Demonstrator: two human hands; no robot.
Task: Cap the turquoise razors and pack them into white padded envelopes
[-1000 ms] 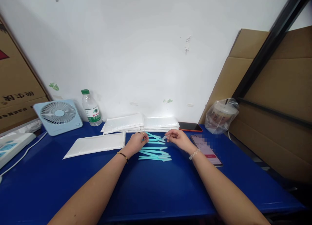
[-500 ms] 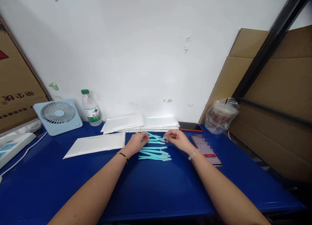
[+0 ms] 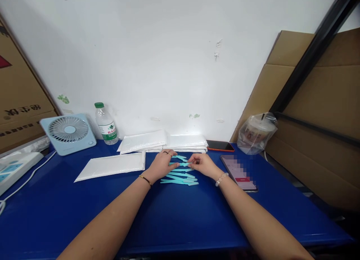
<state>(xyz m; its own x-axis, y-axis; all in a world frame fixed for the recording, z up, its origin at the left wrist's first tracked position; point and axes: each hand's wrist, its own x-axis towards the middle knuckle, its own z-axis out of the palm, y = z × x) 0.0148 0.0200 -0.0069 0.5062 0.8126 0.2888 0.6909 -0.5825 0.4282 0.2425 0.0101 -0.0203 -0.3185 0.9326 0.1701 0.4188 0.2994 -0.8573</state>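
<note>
In the head view I can see the right hand pinching the tip of a turquoise stick on the blue table, while the left hand bends over its other end, whether gripping I can't tell. More turquoise sticks fan out just nearer the person, and a white packet lies left of the hands.

Razors on the table, packets behind and left.
Phone right; fan far left, bottle beside it; cup, seemingly in a bag, far right.
</note>
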